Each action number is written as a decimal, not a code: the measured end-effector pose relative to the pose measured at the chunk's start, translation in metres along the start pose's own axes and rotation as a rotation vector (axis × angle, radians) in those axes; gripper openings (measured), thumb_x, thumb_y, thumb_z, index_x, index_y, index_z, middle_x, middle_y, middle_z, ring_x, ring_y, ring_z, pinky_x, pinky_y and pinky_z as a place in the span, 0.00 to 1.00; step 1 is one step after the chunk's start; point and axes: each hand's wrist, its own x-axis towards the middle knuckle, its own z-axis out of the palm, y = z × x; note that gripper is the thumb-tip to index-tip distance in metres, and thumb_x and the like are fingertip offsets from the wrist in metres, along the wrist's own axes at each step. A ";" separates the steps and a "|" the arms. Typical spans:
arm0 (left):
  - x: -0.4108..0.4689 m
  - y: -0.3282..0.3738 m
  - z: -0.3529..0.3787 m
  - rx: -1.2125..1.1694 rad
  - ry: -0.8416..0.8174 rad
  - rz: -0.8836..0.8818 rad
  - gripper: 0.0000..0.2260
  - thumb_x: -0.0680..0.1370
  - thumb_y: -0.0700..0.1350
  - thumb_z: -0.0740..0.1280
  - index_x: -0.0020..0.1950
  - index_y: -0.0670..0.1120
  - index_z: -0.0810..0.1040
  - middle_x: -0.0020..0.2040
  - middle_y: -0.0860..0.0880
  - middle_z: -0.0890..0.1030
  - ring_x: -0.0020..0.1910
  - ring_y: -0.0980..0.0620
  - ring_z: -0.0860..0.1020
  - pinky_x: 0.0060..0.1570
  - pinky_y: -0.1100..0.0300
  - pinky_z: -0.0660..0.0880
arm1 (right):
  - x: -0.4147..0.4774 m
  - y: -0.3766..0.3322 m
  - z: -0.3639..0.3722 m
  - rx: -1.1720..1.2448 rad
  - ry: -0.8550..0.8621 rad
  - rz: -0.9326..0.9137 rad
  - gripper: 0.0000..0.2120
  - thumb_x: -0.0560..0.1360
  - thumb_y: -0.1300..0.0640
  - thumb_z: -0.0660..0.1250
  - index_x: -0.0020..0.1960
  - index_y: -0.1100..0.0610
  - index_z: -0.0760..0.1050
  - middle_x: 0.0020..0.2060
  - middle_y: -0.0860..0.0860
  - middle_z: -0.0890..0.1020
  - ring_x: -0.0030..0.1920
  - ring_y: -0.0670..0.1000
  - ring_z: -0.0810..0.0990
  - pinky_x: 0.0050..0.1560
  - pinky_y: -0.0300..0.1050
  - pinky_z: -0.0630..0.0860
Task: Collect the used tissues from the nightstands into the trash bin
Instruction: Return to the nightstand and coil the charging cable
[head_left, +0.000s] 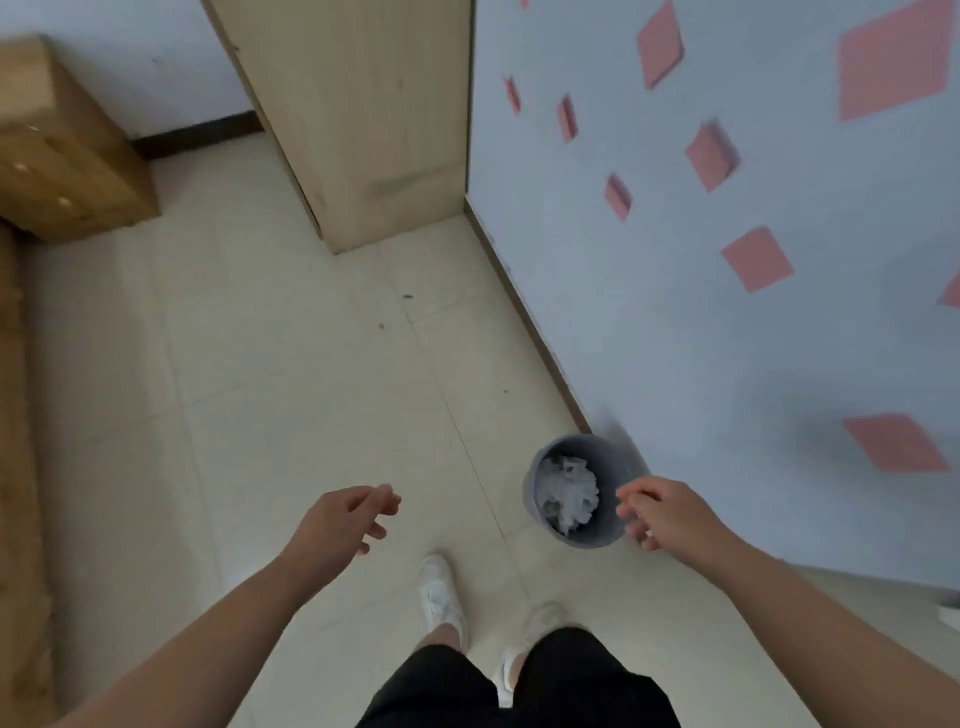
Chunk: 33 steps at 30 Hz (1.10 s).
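A small round grey trash bin (618, 453) stands on the floor against the right wall. Crumpled white tissues (567, 492) fill its inside. My right hand (662, 509) hovers just right of the bin's rim, fingers loosely spread and holding nothing. My left hand (345, 517) hangs over the floor well left of the bin, fingers relaxed and empty. No tissue is in either hand.
A wooden nightstand (67, 156) sits at the far left beside a brown bed edge (21, 441). A tall light wood cabinet (374, 114) stands at the back. The right wall (727, 312) carries pink diamond tiles. My feet in white shoes (441, 597) stand on beige floor tiles.
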 end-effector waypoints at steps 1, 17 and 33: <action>-0.008 -0.007 -0.020 -0.035 0.046 -0.001 0.13 0.85 0.57 0.65 0.53 0.56 0.88 0.51 0.63 0.88 0.38 0.59 0.84 0.42 0.57 0.82 | -0.004 -0.019 0.005 -0.021 -0.006 -0.031 0.10 0.83 0.61 0.61 0.53 0.53 0.82 0.46 0.54 0.87 0.38 0.50 0.82 0.33 0.41 0.78; -0.214 -0.183 -0.051 -0.871 0.937 -0.363 0.12 0.87 0.48 0.64 0.53 0.49 0.87 0.48 0.47 0.89 0.40 0.49 0.82 0.39 0.53 0.78 | 0.026 -0.221 0.213 -0.667 -0.509 -0.485 0.09 0.83 0.61 0.64 0.50 0.60 0.82 0.44 0.58 0.86 0.36 0.54 0.81 0.32 0.47 0.76; -0.414 -0.358 0.205 -1.712 1.586 -0.710 0.13 0.87 0.46 0.65 0.53 0.44 0.88 0.47 0.44 0.90 0.35 0.48 0.79 0.31 0.57 0.74 | -0.251 -0.173 0.537 -1.342 -1.027 -0.944 0.07 0.82 0.63 0.64 0.52 0.59 0.82 0.45 0.58 0.86 0.38 0.54 0.81 0.34 0.46 0.74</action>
